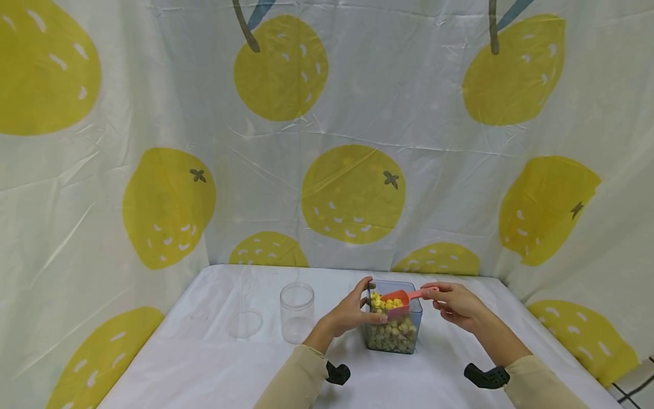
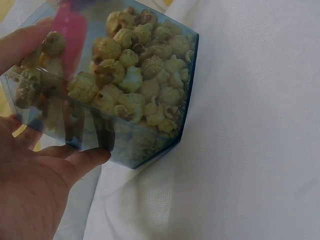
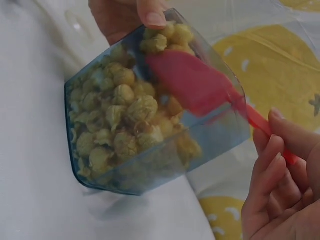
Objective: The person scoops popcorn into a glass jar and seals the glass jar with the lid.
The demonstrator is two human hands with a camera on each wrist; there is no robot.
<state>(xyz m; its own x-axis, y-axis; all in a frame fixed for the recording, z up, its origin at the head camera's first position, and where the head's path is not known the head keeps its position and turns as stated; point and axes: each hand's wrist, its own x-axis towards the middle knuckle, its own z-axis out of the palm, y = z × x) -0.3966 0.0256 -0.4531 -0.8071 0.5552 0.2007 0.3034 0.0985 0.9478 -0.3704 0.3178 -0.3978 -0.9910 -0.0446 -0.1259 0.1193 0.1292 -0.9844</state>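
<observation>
A see-through bluish square container stands upright on the table, partly filled with popcorn. My left hand grips its left side, thumb across the front wall and fingers behind; in the left wrist view the fingers lie along the wall. In my right hand is the handle of a red scoop, pinched between thumb and fingers. The scoop's bowl sits inside the container's mouth, and yellow popcorn shows in and beside it. Through the wall in the right wrist view, the scoop lies against the popcorn.
Left of the container stands a clear round jar with an uncovered top. Farther left lies a clear round disc, faint against the white tablecloth. A curtain printed with yellow fruit hangs behind and at both sides.
</observation>
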